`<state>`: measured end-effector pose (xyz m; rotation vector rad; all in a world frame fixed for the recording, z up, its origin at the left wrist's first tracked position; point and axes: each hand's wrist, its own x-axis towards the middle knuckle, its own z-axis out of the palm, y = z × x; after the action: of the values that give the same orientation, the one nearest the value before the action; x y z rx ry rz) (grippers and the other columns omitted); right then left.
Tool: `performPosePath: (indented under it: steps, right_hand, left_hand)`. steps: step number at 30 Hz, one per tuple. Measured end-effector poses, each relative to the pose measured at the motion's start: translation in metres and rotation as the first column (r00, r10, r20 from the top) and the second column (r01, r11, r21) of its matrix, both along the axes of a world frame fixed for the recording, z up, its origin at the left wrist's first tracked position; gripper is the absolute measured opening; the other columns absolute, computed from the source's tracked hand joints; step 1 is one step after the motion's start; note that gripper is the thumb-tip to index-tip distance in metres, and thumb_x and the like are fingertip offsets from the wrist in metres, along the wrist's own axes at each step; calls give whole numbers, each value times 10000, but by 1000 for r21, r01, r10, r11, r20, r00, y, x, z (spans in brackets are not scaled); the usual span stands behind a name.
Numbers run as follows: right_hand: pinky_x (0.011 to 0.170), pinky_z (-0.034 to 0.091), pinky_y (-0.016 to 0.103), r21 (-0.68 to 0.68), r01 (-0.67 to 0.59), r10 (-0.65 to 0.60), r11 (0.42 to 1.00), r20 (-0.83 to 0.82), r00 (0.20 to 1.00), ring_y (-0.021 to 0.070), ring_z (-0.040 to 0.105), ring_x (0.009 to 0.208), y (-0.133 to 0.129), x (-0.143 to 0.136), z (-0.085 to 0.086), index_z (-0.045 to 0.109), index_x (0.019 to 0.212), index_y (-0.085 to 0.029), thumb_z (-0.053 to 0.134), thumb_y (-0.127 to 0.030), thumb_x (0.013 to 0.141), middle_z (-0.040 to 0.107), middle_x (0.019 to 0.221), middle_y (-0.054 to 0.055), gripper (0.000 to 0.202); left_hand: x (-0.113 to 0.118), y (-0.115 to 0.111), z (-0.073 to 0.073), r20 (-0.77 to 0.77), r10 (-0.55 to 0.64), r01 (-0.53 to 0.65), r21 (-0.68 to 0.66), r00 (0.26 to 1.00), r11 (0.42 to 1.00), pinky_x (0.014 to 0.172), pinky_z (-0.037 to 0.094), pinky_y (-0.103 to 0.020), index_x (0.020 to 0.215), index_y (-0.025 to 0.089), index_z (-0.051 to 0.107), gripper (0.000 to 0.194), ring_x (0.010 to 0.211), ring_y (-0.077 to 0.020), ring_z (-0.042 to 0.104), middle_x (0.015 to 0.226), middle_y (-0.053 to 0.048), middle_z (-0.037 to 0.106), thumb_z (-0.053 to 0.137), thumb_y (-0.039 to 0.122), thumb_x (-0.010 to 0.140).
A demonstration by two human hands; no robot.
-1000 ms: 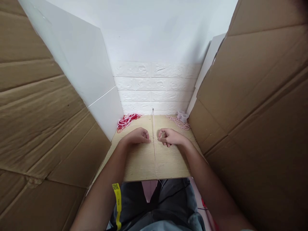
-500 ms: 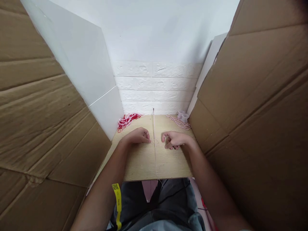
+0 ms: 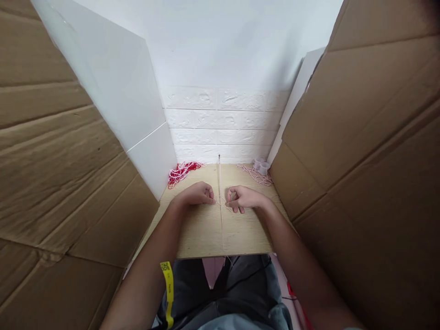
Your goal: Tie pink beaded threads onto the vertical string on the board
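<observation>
A pale cord (image 3: 222, 229) runs from a small hook or nail (image 3: 219, 156) at the back of the wooden board, straight toward me and over the front edge. Its upper stretch looks thicker, as if knotted. Left of the cord, my left hand (image 3: 199, 193) is closed in a pinch on a thin pale thread that crosses the cord. On the other side, my right hand (image 3: 242, 198) has thumb and forefinger pinched together at the thread's loop, its other fingers curled. The thread between the hands is very fine and partly hidden by the fingertips.
A heap of red and white cords (image 3: 184, 173) lies at the board's back left. Pale pink cords (image 3: 256, 174) and small translucent rolls (image 3: 261, 166) sit back right. Cardboard walls (image 3: 68, 183) rise on both sides; a white brick-patterned wall (image 3: 220, 120) stands behind.
My right hand has moved left toward the cord, and its parted thumb and forefinger have closed on the thread loop. My left hand stays in place.
</observation>
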<state>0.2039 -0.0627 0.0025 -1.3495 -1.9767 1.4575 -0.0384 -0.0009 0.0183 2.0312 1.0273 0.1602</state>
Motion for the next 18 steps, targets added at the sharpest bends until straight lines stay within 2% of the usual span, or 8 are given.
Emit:
performPosePath:
  steps: [3, 6, 8, 13, 18]
  right_hand:
    - [389, 414, 178, -23, -15, 16, 1000, 7, 1000, 91, 541, 404, -1, 4, 1, 511, 887, -190, 776, -254, 764, 658, 586, -32, 300]
    - [358, 370, 177, 4, 4, -5, 1000, 72, 997, 90, 512, 371, -1, 2, 1, 516, 873, -193, 745, -415, 815, 638, 556, -35, 324]
    - [346, 337, 173, 27, 20, -23, 999, 114, 993, 82, 476, 352, -1, -1, 0, 513, 856, -196, 737, -467, 816, 605, 522, -48, 354]
    - [357, 288, 154, 29, 26, -30, 999, 160, 987, 72, 463, 414, 0, -1, -2, 528, 831, -193, 810, -402, 732, 539, 534, -68, 364]
    - [365, 307, 157, -24, -15, 20, 1000, 191, 981, 65, 451, 425, -3, 7, 6, 551, 861, -191, 822, -339, 709, 549, 565, -72, 344]
  left_hand:
    - [0, 0, -1, 5, 3, -3, -15, 1000, 1000, 514, 350, -252, 785, 163, 678, 420, 557, -130, 509, 645, 12, 611, 807, 508, 584]
    - [-1, 2, -4, 8, 1, 0, -15, 1000, 1000, 515, 347, -247, 797, 159, 679, 430, 544, -123, 500, 637, 17, 606, 807, 513, 587]
    - [-1, 3, -6, 14, 6, -6, -5, 1000, 1000, 512, 343, -246, 802, 159, 681, 431, 542, -122, 496, 637, 17, 606, 805, 515, 593]
    - [-2, 6, -9, 2, -3, 3, 6, 1000, 1000, 508, 345, -242, 814, 158, 685, 417, 549, -124, 509, 664, 9, 622, 799, 502, 608]
    - [-3, 6, -9, 3, -4, 4, -1, 1000, 1000, 503, 347, -239, 811, 157, 676, 404, 540, -118, 497, 661, 12, 615, 796, 489, 614]
